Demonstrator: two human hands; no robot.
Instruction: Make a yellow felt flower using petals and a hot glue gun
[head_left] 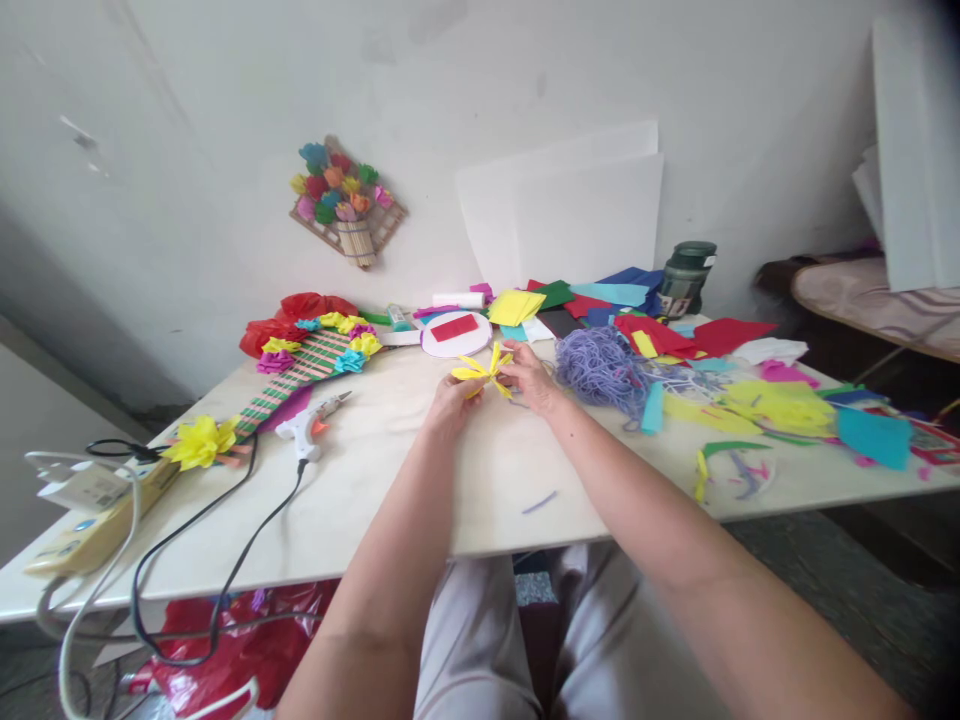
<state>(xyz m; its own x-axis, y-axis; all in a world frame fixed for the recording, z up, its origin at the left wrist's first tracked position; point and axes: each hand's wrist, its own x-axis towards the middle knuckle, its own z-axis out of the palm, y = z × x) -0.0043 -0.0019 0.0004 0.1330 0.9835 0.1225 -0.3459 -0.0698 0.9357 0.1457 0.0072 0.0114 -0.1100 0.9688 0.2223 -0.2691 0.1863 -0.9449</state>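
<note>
Yellow paper flower (484, 371) between both hands' grips.

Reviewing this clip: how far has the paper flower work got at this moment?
Done: a stick-built piece trimmed with paper flowers lies on the table, with a finished yellow flower at its near end. In hand: the left hand and right hand together hold a yellow petal piece, its strips splayed and not yet a full bloom. Left: loose coloured paper scraps and purple yarn lie unused; the glue gun rests untouched.
</note>
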